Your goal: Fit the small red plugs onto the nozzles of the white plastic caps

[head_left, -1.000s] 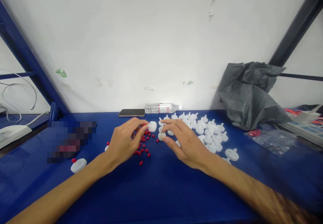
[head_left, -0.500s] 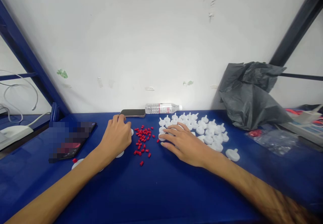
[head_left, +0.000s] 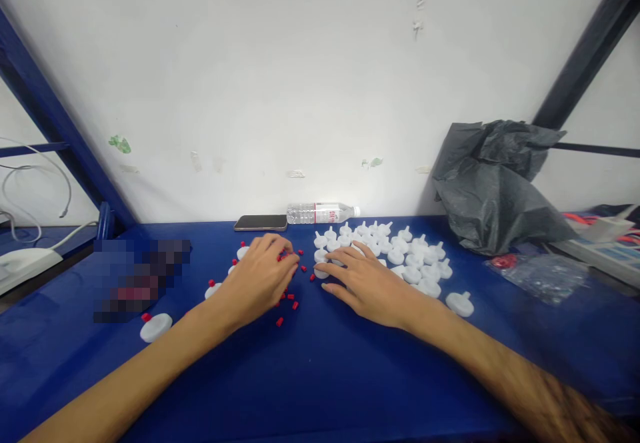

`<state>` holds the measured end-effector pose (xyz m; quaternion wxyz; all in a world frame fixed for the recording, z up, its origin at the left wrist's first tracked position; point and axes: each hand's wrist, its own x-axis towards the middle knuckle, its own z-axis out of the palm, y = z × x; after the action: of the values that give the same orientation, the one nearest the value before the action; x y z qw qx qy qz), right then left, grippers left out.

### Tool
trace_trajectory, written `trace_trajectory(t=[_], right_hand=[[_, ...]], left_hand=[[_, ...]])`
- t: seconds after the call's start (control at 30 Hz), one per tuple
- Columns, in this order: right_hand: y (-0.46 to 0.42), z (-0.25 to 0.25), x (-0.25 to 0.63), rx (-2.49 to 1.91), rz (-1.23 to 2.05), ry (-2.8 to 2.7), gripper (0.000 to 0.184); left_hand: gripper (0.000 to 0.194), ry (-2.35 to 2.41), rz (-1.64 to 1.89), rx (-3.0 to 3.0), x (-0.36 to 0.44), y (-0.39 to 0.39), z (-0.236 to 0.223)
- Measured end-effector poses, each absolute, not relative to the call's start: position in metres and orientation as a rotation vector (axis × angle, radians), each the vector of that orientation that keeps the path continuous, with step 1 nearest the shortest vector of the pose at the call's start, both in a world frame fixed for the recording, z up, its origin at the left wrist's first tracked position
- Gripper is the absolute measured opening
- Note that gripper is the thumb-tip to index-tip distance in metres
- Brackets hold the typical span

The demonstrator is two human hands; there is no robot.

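My left hand (head_left: 263, 273) is over the small red caps (head_left: 291, 296) in the middle of the table. Its fingers curl down and together among them, and whatever the fingertips hold is hidden. My right hand (head_left: 363, 282) rests with fingers spread on the near left side of a cluster of white round plastic pieces with thin spouts (head_left: 413, 260). No piece is gripped in it. Left of my left forearm lies a white piece with a red cap on its spout (head_left: 156, 328), and more such capped pieces are partly covered by the left hand.
A phone (head_left: 261, 223) and a clear water bottle (head_left: 320, 213) lie along the wall. Another dark device (head_left: 145, 280), partly pixelated, is at the left. A grey plastic bag (head_left: 493, 183) and a clear bag (head_left: 545, 276) are on the right, beside a power strip (head_left: 607, 256).
My left hand carried a white piece leftward, let it go among the capped ones, and came back right over the red caps. My right hand flattened onto the white pieces.
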<state>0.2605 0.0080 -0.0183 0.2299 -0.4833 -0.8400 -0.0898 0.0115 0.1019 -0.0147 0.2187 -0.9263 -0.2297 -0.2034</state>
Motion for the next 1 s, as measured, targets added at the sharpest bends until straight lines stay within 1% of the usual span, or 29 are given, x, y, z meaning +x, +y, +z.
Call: trace_trajectory(t=[0.1, 0.27, 0.47, 0.77, 0.9, 1.0], right_hand=[[0.01, -0.026, 0.262, -1.291, -0.28, -2.302, 0.032], [0.012, -0.028, 0.263, -1.206, -0.221, -2.231, 0.028], [0.011, -0.02, 0.262, -1.18, -0.177, -2.172, 0.026], [0.011, -0.016, 0.263, -1.242, -0.156, -2.291, 0.022], [0.011, -0.014, 0.263, -1.291, -0.211, -2.39, 0.022], [0.012, -0.012, 0.264, -1.309, -0.242, -2.468, 0.02]], left_hand=[[0.026, -0.572, -0.534, -2.645, 0.02, 0.1, -0.03], [0.027, -0.564, -0.513, -2.754, 0.023, 0.106, -0.044], [0.024, -0.543, -0.509, -2.821, 0.026, 0.107, -0.041], [0.02, -0.552, -0.563, -2.9, 0.028, 0.099, -0.033], [0.021, -0.584, -0.548, -2.867, 0.028, 0.095, -0.029], [0.016, -0.612, -0.567, -2.887, 0.027, 0.095, -0.029]])
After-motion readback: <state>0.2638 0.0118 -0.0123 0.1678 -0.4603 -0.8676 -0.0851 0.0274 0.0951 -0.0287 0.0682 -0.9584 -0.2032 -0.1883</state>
